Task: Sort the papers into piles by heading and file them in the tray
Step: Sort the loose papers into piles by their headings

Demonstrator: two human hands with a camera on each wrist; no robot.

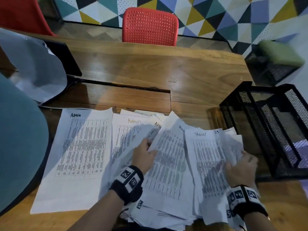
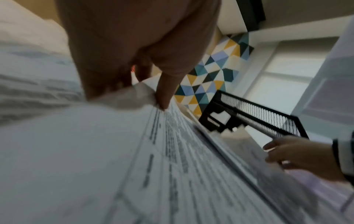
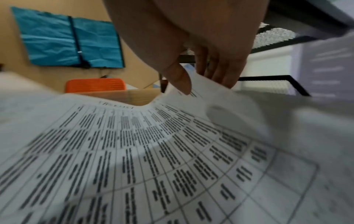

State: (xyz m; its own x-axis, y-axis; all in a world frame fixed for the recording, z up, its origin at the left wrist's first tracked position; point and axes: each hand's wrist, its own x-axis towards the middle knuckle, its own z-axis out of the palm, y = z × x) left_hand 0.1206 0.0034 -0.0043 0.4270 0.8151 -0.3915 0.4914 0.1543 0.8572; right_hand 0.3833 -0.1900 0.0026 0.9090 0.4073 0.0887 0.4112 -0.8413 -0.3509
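Head view showed a wooden desk (image 1: 191,84) covered at its near edge with a loose spread of printed papers (image 1: 168,164), table-filled sheets overlapping one another. At about 9 o'clock of the spread lay a flat sheet headed "Admin" (image 1: 80,147), with a second "Admin" sheet (image 1: 126,130) just beside it toward 12 o'clock. The left hand (image 1: 144,155) sat near the middle of the spread, thumb and fingers pinching the left edge of a lifted sheet (image 1: 168,144) that curled upward; the left wrist view showed the same pinch (image 2: 162,97) on a crumpled paper edge. The right hand (image 1: 241,169) was at 3 o'clock, its fingers curled round the right edge of the "Tasklist" sheet (image 1: 208,160), and the right wrist view showed thumb (image 3: 180,80) above and fingers below that bent paper. The black mesh tray (image 1: 266,130) stood at 2 o'clock, just beside the papers. A red chair (image 1: 150,25) stood across the desk at 12 o'clock
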